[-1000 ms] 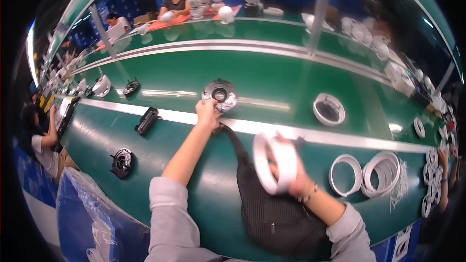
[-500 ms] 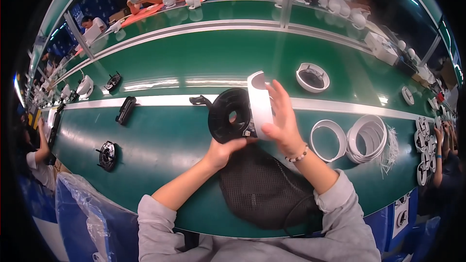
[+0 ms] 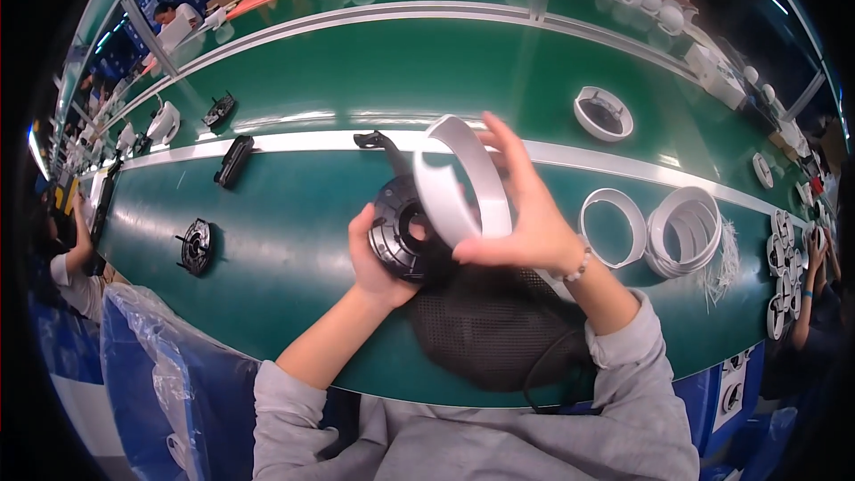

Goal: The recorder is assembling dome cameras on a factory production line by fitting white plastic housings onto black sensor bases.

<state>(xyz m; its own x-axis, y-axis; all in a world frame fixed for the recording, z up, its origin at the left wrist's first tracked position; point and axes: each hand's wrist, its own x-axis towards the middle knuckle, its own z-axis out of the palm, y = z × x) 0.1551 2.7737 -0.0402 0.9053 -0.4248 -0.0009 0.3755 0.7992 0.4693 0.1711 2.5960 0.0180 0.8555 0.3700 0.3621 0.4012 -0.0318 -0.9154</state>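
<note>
Plenty of open green bench (image 3: 294, 214) sat left of the hands, with only a small round black spoked part (image 3: 195, 247) near the front edge and a black oblong clip (image 3: 233, 160) by the silver strip. Right side was tighter: a single white plastic ring (image 3: 612, 227) and a stack of white rings (image 3: 683, 232) blocked it. A black mesh bag (image 3: 490, 330) filled the front edge.

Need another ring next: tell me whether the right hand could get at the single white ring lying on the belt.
Probably not yet: the right hand is gripping a white ring, though the single white ring lies unobstructed beside it.
</note>
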